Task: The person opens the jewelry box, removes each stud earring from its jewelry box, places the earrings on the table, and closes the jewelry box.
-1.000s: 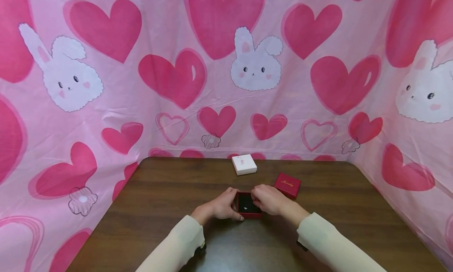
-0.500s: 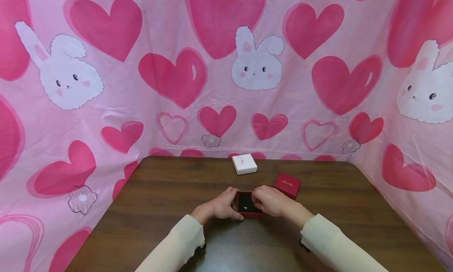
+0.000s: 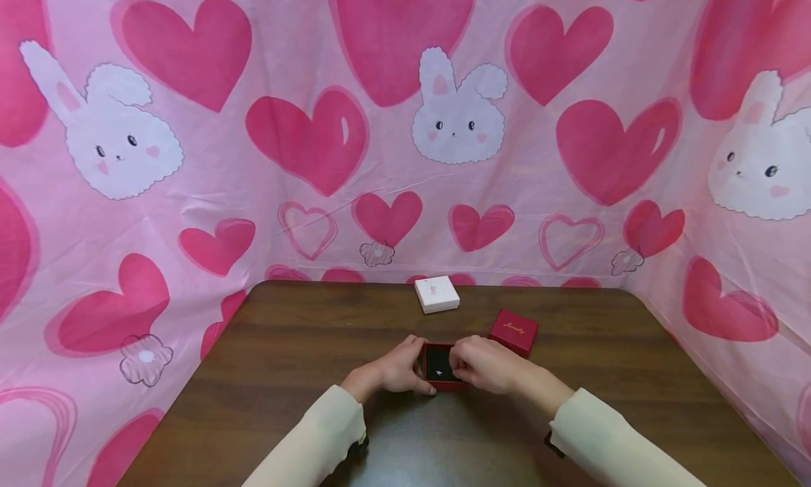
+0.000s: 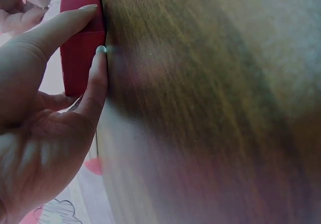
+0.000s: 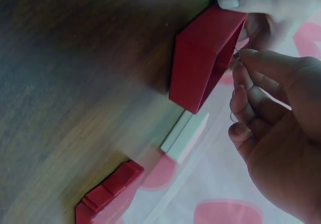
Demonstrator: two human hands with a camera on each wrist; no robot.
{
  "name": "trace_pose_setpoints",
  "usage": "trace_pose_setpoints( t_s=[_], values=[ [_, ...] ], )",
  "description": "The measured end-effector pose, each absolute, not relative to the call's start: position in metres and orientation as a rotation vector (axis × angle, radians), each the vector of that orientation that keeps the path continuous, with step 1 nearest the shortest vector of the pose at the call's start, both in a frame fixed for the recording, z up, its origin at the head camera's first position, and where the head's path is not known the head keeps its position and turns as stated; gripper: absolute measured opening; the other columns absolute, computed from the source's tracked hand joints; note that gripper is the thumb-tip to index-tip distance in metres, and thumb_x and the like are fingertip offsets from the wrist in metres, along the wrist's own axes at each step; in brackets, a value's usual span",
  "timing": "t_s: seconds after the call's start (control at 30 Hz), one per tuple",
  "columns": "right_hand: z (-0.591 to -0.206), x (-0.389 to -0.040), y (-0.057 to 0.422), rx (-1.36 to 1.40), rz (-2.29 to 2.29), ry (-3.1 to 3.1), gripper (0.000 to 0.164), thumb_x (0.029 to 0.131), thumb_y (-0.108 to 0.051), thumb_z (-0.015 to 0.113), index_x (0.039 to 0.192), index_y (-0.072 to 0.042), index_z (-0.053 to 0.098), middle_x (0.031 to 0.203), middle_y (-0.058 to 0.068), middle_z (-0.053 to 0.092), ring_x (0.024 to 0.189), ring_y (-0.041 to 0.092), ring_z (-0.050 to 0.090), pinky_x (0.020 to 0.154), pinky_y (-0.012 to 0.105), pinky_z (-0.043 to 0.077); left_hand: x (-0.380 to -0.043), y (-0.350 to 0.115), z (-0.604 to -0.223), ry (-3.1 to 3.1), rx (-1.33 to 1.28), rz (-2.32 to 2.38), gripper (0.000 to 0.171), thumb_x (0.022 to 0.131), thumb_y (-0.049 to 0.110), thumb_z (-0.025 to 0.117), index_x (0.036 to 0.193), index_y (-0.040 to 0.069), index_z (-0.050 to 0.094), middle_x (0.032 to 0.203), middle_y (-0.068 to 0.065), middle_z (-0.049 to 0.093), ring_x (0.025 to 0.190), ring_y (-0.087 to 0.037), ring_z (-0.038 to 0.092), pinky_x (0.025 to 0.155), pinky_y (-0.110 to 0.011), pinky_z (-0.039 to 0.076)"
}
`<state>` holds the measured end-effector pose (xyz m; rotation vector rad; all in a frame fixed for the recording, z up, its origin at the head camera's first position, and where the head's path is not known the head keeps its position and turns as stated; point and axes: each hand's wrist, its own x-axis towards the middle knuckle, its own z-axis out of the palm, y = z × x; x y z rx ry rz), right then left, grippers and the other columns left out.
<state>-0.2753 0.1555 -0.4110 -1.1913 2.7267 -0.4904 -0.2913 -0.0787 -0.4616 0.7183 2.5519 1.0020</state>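
Bench (image 3: 304, 332) dark brown, wood-grained, closed in by a pink cloth (image 3: 393, 149) printed with hearts and rabbits. Near the bench's far edge a white box (image 3: 437, 295) is seen, well apart from the work. Beyond the right wrist lies a red square piece (image 3: 514, 331) with gold lettering, its near corner partly covered by the right hand (image 3: 481, 360); whether lid or whole box cannot be told. The right side of the open red box (image 3: 450, 386) is also screened by that hand.

The red box is set on the bench between the hands, upright, lidless, smooth-walled. Inside, a black insert (image 3: 434, 360) is seen, with a small silvery ornament (image 3: 439, 373) on it, near the front wall. The box is gripped from its left by the left hand (image 3: 400, 367), thumb laid along the near wall. The right hand's fingers are curled; a fine strand (image 5: 237, 53) appears pinched at the fingertips, its full course hidden.
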Motion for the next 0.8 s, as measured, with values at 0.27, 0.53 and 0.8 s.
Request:
trace_pose_setpoints(
  t_s=[0.27, 0.53, 0.8],
  values=[
    [-0.415, -0.270, 0.154, -1.226, -0.550, 2.629, 0.006, 0.092, -0.014, 0.077, 0.091, -0.017, 0.072, 0.084, -0.014, 0.063, 0.078, 0.006, 0.057, 0.076, 0.025, 0.054, -0.291, -0.079, -0.462, 2.551, 0.713, 1.003, 0.071, 0.078, 0.023, 0.091, 0.133, 0.008, 0.049, 0.117, -0.003, 0.045, 0.097, -0.015, 0.051, 0.083, -0.027, 0.048],
    [-0.421, -0.264, 0.149, -1.309, -0.551, 2.561, 0.007, 0.093, -0.011, 0.076, 0.089, -0.015, 0.071, 0.082, -0.015, 0.060, 0.074, 0.005, 0.057, 0.076, 0.024, 0.051, -0.290, -0.079, -0.461, 2.571, 0.738, 0.995, 0.068, 0.078, 0.022, 0.091, 0.130, 0.007, 0.050, 0.116, -0.004, 0.046, 0.095, -0.016, 0.051, 0.081, -0.027, 0.047],
    [-0.424, -0.258, 0.147, -1.350, -0.521, 2.574, 0.005, 0.093, -0.013, 0.075, 0.090, -0.016, 0.072, 0.082, -0.015, 0.059, 0.073, 0.008, 0.058, 0.074, 0.023, 0.050, -0.289, -0.079, -0.460, 2.576, 0.744, 0.994, 0.068, 0.078, 0.023, 0.091, 0.129, 0.008, 0.050, 0.117, -0.003, 0.046, 0.095, -0.016, 0.051, 0.081, -0.027, 0.047]
  ],
)
